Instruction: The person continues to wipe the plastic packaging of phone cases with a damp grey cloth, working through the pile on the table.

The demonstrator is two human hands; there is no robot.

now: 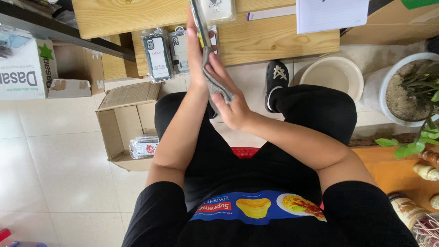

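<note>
My left hand [195, 50] holds a thin phone-like slab [199, 18] on edge, seen from its narrow side, up in front of the low wooden table [270, 41]. My right hand [231, 98] presses a grey cloth [215, 80] against the lower end of that slab, fingers curled around the cloth. Both forearms cross above my lap. A clear phone case [218, 10] lies on the table just behind the slab. Two packaged phone cases [157, 55] stand against the table's front edge, left of my left hand.
An open cardboard box [120, 123] with wrapped packs [144, 147] sits on the tiled floor at left. A white carton [25, 68] is at far left. A notepad [331, 13], white basin [333, 75], potted plant [409, 87] and my black shoe [275, 82] lie right.
</note>
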